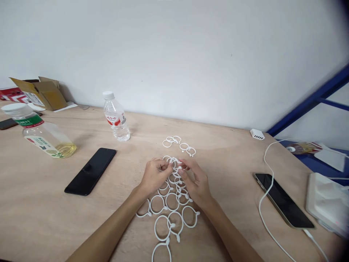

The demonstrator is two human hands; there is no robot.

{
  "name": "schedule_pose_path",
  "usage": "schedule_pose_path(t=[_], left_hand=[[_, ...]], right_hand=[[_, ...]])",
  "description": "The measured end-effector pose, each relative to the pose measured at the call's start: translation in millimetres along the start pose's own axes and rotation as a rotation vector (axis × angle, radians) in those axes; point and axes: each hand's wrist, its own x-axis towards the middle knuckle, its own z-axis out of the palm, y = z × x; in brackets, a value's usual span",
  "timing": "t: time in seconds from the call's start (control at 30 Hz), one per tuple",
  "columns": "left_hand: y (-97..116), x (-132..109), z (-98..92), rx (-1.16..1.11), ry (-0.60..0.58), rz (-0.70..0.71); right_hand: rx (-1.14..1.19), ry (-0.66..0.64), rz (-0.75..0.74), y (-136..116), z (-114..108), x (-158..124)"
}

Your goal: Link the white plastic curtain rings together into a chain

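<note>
My left hand (155, 175) is closed, thumb against fingers, pinching a white plastic ring (167, 157) at the far end of a pile. My right hand (198, 183) faces it from the other side, its thumb and fingertips closed on the small end of a white ring. The fingers partly cover these rings, so I cannot tell how they join. Below and between my wrists, several more white rings with small knobbed tabs (172, 202) lie loose and overlapping, down to the near table edge. Beyond my fingertips lie a few more rings (184, 146).
On the wooden table (223, 163), a black phone (91, 171), a water bottle (116, 120) and a bottle of yellow drink (43, 134) stand left. An open cardboard box (50, 95) is farther back. Right are a charging phone (285, 200), its white cable (261, 203) and a white case (324, 200).
</note>
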Motion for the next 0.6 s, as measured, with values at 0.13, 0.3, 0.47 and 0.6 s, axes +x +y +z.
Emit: schedule_pose_path(t=[0.13, 0.3, 0.47, 0.6], left_hand=[[0.2, 0.1, -0.4, 0.044, 0.003, 0.011], [0.8, -2.9, 1.2, -0.117, -0.059, 0.022], [1.3, -4.4, 3.7, -0.195, -0.183, 0.04], [1.7, -3.0, 2.0, -0.233, -0.203, 0.061]], right_hand=[[0.005, 0.012, 0.004, 0.5, 0.0, -0.3], [0.129, 0.075, 0.246, 5.9, 4.5, -2.9], [0.379, 0.077, 0.459, 1.9, 5.7, 1.8], [0.434, 0.056, 0.475, 1.3, 4.5, 4.5]])
